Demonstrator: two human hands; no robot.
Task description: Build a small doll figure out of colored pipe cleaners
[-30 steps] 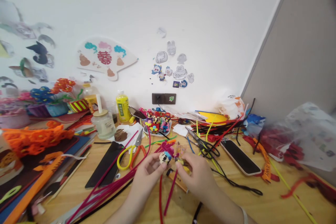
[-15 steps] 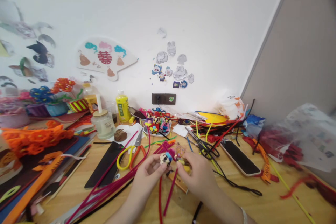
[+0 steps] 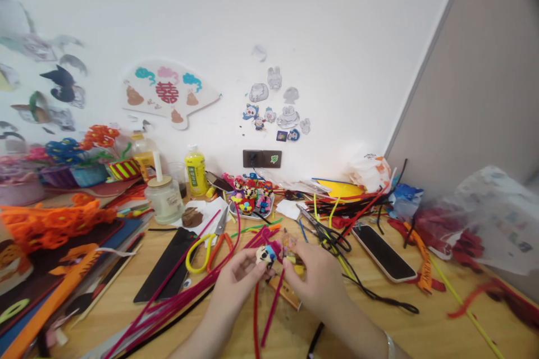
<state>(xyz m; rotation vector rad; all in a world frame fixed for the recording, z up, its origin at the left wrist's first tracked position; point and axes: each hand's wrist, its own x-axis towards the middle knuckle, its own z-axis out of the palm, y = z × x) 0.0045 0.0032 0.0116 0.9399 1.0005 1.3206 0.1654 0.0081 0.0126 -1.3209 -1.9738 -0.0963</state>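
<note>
My left hand (image 3: pixel 240 280) is closed on a small doll figure (image 3: pixel 266 256) with a cream face, black marks and a blue band, held just above the table. Against the figure, my right hand (image 3: pixel 314 272) pinches a magenta pipe cleaner (image 3: pixel 273 311), whose free end hangs down toward me. Thumb and forefinger hide the spot where pipe cleaner and figure meet. A red pipe cleaner (image 3: pixel 256 320) hangs down below the figure. Behind the hands, a tray (image 3: pixel 251 214) carries several similar colourful figures.
Yellow-and-orange-handled scissors (image 3: pixel 200 255) and a bundle of magenta pipe cleaners (image 3: pixel 177 297) lie to the left. Black scissors (image 3: pixel 332 235) and a phone (image 3: pixel 385 252) are to the right. A glass jar (image 3: pixel 165 202) and a yellow bottle (image 3: pixel 196 171) stand at the back.
The view has shifted very slightly. Both hands keep nearly the same pose, with the figure and the magenta pipe cleaner still between them.
</note>
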